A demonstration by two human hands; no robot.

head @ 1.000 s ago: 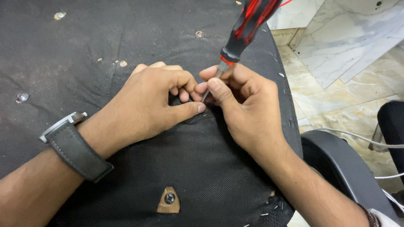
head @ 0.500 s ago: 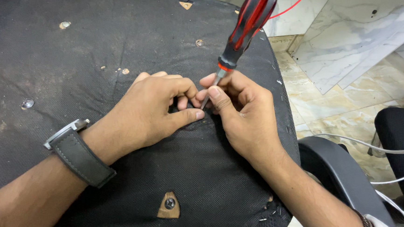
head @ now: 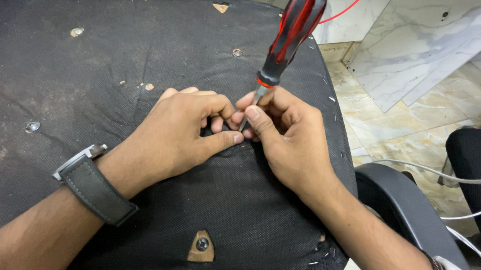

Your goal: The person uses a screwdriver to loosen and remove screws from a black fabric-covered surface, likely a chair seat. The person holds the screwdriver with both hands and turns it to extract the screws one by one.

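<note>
Fingers (head: 255,115) of right hand (head: 290,141) pinching the thin metal shaft of the screwdriver (head: 288,40), low down near its tip. Tip itself hidden between the two hands, so impossible to tell what it meets. Left hand (head: 182,134) just beside the screwdriver shaft, fingers curled and pressed together, thumb stretched toward the right thumb; whether holding something small, cannot tell. Red and black handle standing up and away from the hands, tilted, top end cut off by the picture edge. Under the screwdriver, black fabric underside of a chair seat (head: 117,61), dusty. Nearer than the screwdriver, one screw (head: 202,244) in a brown patch. Grey watch (head: 90,187) on left wrist.
</note>
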